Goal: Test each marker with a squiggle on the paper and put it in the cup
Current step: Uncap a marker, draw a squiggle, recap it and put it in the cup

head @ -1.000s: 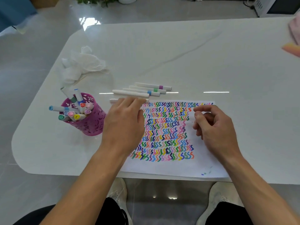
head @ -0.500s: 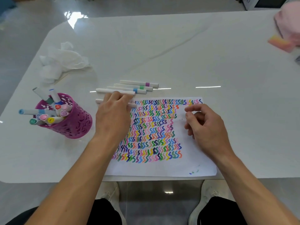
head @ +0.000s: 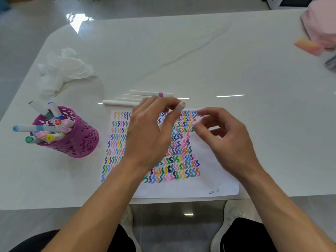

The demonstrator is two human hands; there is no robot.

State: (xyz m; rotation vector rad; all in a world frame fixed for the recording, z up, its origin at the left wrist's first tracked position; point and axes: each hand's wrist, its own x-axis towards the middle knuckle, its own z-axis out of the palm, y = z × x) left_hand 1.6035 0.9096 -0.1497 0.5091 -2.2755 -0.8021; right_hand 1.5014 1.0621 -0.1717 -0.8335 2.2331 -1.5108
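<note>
My left hand (head: 152, 131) grips a white marker (head: 181, 106) over the top of the paper (head: 181, 188); only the marker's capped end shows past my fingers. My right hand (head: 225, 137) hovers just to its right with loosely curled fingers, holding nothing. The paper is covered with rows of coloured squiggles. Several white markers (head: 151, 93) lie side by side on the table just beyond the paper, one with a purple band. A purple perforated cup (head: 78, 140) at the left holds several markers, caps up.
A crumpled white tissue (head: 61, 71) lies at the back left of the white table (head: 200, 51). Pink cloth (head: 320, 24) and a pink-orange block (head: 307, 46) sit at the far right edge. My knees and shoes show below the table's near edge.
My left hand has picked a marker out of the row and carried it right, above the paper. My right hand has lifted and opened a little toward it.
</note>
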